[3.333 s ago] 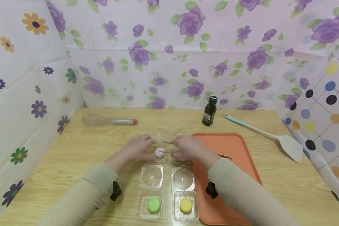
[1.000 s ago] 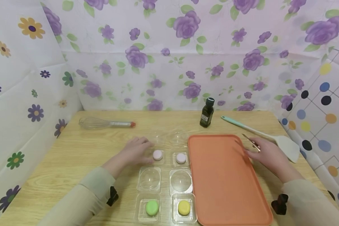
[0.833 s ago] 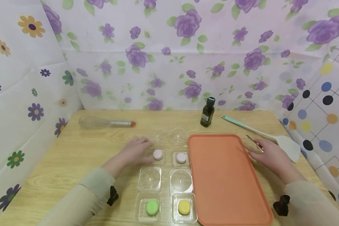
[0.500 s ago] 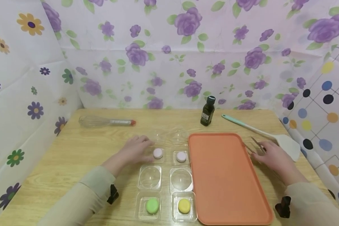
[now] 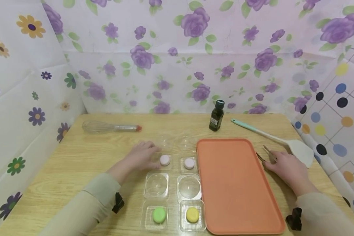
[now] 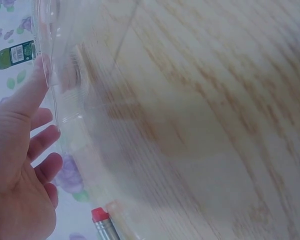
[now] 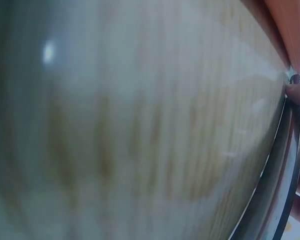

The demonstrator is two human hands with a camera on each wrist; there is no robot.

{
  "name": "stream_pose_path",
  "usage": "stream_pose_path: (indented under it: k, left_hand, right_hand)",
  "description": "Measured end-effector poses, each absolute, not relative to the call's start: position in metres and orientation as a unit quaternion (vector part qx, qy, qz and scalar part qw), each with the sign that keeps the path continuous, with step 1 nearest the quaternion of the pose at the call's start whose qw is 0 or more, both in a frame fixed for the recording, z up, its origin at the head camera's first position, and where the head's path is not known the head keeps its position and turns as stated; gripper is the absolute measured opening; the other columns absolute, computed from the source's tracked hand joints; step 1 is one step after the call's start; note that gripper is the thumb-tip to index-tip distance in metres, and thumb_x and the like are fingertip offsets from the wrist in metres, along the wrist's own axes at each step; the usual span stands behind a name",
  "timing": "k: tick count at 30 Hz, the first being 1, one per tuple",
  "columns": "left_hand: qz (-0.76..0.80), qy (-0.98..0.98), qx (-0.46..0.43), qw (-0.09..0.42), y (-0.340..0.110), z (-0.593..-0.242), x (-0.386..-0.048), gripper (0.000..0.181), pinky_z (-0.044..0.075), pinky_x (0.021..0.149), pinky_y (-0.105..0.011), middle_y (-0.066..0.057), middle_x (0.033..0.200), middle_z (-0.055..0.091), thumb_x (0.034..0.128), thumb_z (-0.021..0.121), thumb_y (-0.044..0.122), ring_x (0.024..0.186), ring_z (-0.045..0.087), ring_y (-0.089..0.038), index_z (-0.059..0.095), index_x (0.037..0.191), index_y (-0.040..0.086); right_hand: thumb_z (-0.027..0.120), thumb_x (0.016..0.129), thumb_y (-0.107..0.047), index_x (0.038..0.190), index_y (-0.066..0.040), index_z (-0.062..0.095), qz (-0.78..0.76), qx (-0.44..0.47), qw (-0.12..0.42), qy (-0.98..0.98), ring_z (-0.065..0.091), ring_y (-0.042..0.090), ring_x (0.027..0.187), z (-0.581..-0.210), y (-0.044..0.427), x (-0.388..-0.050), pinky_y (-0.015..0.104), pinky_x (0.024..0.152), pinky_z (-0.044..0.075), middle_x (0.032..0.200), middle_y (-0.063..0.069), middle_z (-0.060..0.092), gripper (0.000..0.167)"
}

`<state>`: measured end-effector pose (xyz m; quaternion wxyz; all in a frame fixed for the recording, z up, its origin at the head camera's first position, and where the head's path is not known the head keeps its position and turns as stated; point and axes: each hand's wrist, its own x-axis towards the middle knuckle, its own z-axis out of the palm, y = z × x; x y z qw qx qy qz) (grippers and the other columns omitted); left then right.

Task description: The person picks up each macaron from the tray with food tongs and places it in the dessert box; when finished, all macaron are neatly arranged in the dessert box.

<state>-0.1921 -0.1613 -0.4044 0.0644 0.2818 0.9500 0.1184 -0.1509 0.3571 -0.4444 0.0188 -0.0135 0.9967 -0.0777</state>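
My right hand [image 5: 287, 167] is just right of the orange tray [image 5: 239, 190], thumb and fingers on either side of metal tongs [image 5: 270, 154] low over the table, tips apart and holding nothing. My left hand [image 5: 141, 157] rests beside the far left clear plastic box, fingers loosely bent; in the left wrist view the thumb [image 6: 32, 92] touches or nearly touches clear plastic. Pink macarons [image 5: 165, 160] sit in the two far boxes, the right one a pink macaron [image 5: 189, 163]. The near boxes hold a green macaron [image 5: 159, 215] and a yellow macaron [image 5: 192, 215].
The boxes' clear lids [image 5: 156, 185] stand open behind their bases. A whisk [image 5: 112, 127] lies at the back left. The dark bottle [image 5: 216, 116] stands upright behind the tray. A white spatula [image 5: 301, 152] with a green handle lies right, close to the right hand.
My right hand has carried the tongs from the far right box across the tray to its right side and lowered them there. Their tips have spread apart. My left hand has hardly moved.
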Motion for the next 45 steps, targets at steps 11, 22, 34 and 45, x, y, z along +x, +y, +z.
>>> stream_pose_path:
  k: [11,22,34,45]
  left_hand:
    - [0.130,0.951,0.273,0.070,-0.162,-0.404,-0.191,0.071,0.032,0.097,-0.051,-0.008,0.122,0.052,0.0739,0.075,0.044,0.112,0.045,-0.029,0.052,0.132,0.010]
    - [0.132,0.951,0.270,0.068,-0.162,-0.405,-0.190,0.072,0.032,0.096,-0.053,-0.009,0.124,0.051,0.0737,0.075,0.044,0.113,0.044,-0.030,0.052,0.133,0.011]
    - [0.144,0.951,0.265,0.063,-0.163,-0.409,-0.190,0.075,0.031,0.097,-0.055,-0.012,0.127,0.050,0.0739,0.074,0.046,0.114,0.044,-0.032,0.049,0.134,0.010]
    - [0.159,0.954,0.249,0.052,-0.164,-0.409,-0.190,0.078,0.031,0.098,-0.057,-0.013,0.130,0.049,0.0768,0.071,0.049,0.117,0.044,-0.034,0.045,0.137,0.007]
  right_hand:
    - [0.046,0.081,-0.071,0.130,0.004,0.050,-0.085,-0.006,0.023,0.996,0.045,0.052,0.109,-0.449,0.361,-0.149,0.066,0.080,0.038,0.120,0.035,0.047,0.089]
    - [0.050,0.083,-0.066,0.129,0.008,0.047,-0.095,0.007,0.029,0.995,0.043,0.054,0.109,-0.448,0.364,-0.149,0.065,0.082,0.037,0.120,0.039,0.044,0.088]
    - [0.043,0.079,-0.076,0.131,0.009,0.044,-0.103,0.034,0.045,0.993,0.043,0.055,0.105,-0.441,0.363,-0.150,0.065,0.078,0.039,0.121,0.041,0.042,0.100]
    - [0.054,0.083,-0.064,0.126,0.002,0.053,-0.087,0.005,-0.063,0.994,0.043,0.053,0.103,-0.431,0.339,-0.157,0.066,0.071,0.036,0.119,0.033,0.049,0.079]
